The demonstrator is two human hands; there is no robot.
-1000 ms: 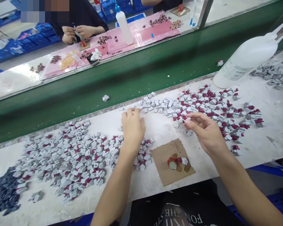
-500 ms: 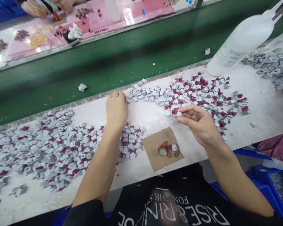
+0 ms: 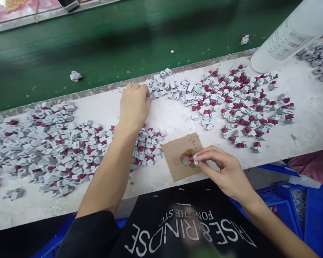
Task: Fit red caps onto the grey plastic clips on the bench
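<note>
- Head view: the right hand (image 3: 220, 168) has come down from the far pile of grey and red pieces (image 3: 239, 104) to the cardboard square (image 3: 177, 157) at the near edge of the white bench (image 3: 307, 122). Its thumb and fingertips are pinched on one small grey and red piece (image 3: 194, 159), which now touches the red bottle cap (image 3: 186, 159) on the cardboard.
- I judge that the picked piece is being dipped at the cap, so the picking step is over.
- The left hand (image 3: 134, 105) has hardly shifted: it lies palm down, fingers together and curled, fingertips touching the near end of the plain grey pieces (image 3: 172, 87) by the bench's far edge. Whether it grips one, I cannot tell.
- The camera has tipped lower than half a second ago: the green belt (image 3: 110, 46) fills the top, the white bottle (image 3: 288, 36) is cut off, and the large left pile (image 3: 54, 147) sits as before.
</note>
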